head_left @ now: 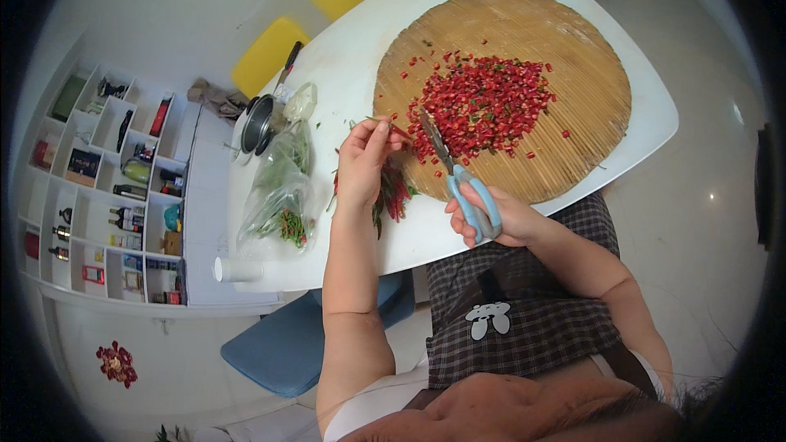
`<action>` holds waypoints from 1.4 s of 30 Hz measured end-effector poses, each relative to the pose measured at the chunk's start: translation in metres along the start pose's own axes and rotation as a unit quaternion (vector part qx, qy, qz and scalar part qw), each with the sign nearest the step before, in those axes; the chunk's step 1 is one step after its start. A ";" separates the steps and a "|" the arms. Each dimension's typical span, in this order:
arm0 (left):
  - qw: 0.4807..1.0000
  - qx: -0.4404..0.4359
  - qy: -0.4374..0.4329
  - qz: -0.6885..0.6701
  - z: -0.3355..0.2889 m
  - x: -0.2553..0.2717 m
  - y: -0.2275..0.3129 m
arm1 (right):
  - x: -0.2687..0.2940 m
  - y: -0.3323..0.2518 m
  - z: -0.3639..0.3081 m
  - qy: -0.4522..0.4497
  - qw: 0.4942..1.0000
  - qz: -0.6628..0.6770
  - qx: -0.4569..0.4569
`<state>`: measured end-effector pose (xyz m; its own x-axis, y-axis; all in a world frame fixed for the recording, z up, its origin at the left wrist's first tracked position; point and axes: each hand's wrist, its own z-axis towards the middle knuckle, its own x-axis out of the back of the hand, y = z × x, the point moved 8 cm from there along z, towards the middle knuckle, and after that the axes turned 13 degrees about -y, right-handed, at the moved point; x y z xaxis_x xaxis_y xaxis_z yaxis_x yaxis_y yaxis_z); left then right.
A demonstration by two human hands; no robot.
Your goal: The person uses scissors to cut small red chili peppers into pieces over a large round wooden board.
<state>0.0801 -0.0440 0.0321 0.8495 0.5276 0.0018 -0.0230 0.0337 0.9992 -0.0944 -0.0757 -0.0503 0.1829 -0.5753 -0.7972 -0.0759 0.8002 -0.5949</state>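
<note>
Close to the near edge of the table point(426, 233), I have my right grip point(509, 217) wrapped around blue-handled scissors point(461, 174). Whole red chillies point(396, 196) lie beside the round board point(573, 49). My left grip point(363, 155) pinches a chilli point(399, 129) at the board's left edge; beyond, chopped chillies point(487, 102) heap across its middle.
</note>
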 end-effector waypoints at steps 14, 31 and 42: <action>0.996 -0.031 0.046 -0.066 -0.001 -0.012 -0.035 | 0.005 0.005 0.002 -0.033 0.999 -0.033 0.021; 0.999 -0.023 0.024 -0.010 -0.005 -0.022 -0.029 | 0.004 0.002 0.002 0.005 1.000 -0.010 0.023; 0.997 -0.034 0.023 -0.058 -0.002 -0.015 -0.034 | 0.005 -0.001 0.001 -0.011 0.999 0.001 0.046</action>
<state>0.0671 -0.0515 -0.0024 0.8230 0.5556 -0.1180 0.0376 0.1540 0.9873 -0.0928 -0.0793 -0.0535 0.2050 -0.5704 -0.7954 0.0144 0.8143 -0.5802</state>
